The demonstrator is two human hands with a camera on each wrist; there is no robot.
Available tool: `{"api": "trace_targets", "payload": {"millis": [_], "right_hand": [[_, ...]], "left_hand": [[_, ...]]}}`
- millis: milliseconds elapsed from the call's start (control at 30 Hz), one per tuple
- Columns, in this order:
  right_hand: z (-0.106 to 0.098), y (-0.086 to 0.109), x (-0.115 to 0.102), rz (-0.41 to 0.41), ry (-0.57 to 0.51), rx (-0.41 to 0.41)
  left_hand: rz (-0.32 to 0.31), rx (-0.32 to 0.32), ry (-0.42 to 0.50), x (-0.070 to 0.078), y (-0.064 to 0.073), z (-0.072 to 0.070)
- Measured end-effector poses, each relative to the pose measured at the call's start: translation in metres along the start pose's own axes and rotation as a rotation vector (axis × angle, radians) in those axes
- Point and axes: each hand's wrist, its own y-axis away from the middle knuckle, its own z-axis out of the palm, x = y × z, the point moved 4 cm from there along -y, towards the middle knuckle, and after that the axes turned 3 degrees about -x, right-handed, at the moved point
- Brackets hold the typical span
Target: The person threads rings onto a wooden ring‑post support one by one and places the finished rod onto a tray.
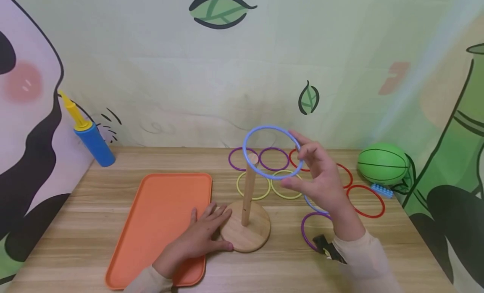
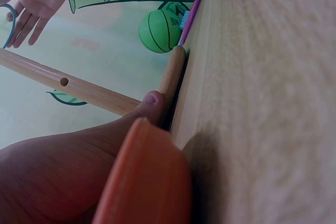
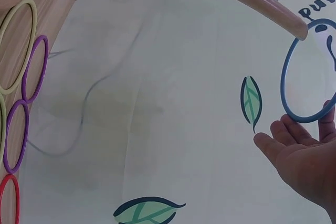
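My right hand (image 1: 321, 177) holds a light blue ring (image 1: 264, 127) by its right side, between thumb and fingers. The ring is tilted in the air beside the top of a wooden peg (image 1: 248, 196); in the right wrist view the blue ring (image 3: 284, 85) lines up with the peg's tip (image 3: 300, 31), and whether they touch I cannot tell. The peg stands upright on a round wooden base (image 1: 253, 238). With fingers extended, my left hand (image 1: 204, 236) rests against the base's left edge. Its thumb (image 2: 152, 100) touches the rim in the left wrist view.
An orange tray (image 1: 166, 225) lies under my left forearm. Behind and right of the peg are several purple, yellow, red and blue rings, including a red ring (image 1: 372, 216). A green ball (image 1: 383, 162), a blue toy brick (image 1: 382, 190) and a blue-yellow pump (image 1: 94, 143) stand near the wall.
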Motion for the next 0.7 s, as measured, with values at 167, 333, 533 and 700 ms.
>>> {"api": "trace_targets", "payload": {"millis": [167,333,533,700], "right_hand": [[0.004,0.002,0.002,0.026,0.022,-0.02],[0.008,0.003,0.005,0.021,0.053,-0.049],[0.012,0.003,0.007,0.013,0.06,-0.067],[0.015,0.003,0.01,0.024,0.08,-0.077]], "left_hand": [[-0.003,-0.004,0.012,0.0,0.0,0.0],[-0.009,-0.005,0.014,-0.001,0.0,0.0],[-0.007,-0.001,0.013,-0.003,0.0,0.002],[-0.035,0.008,0.034,-0.006,-0.001,0.003]]}}
